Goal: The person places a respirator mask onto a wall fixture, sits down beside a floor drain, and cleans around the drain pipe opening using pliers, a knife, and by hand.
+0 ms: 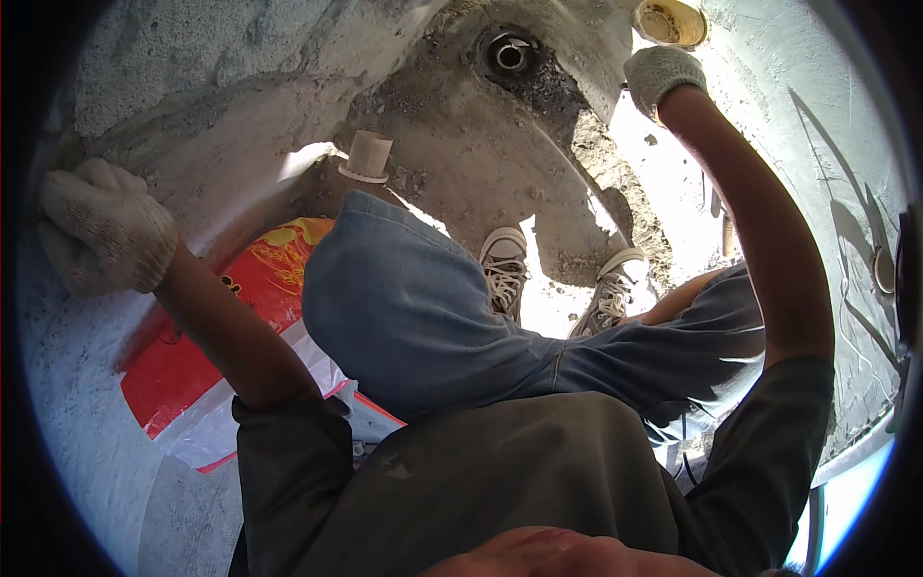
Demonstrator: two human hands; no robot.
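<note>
My left hand (106, 226), in a pale knit glove, is curled against the rough grey wall (221, 62) at the left edge; anything inside its fingers is hidden. At the upper right my right hand (665, 75), gloved too, is closed at the pale plastered wall (827, 87), with a small dark bit showing beside it; what it grips is unclear. Just above that hand is a round tan fitting or container (670, 23), grimy inside.
A dark round pipe opening (510, 56) lies at the top middle. A short beige pipe with a flange (368, 154) stands left of centre. A red printed bag (173, 380) lies under my left arm. My sneakers (503, 269) rest on the dusty floor (452, 163) between the walls.
</note>
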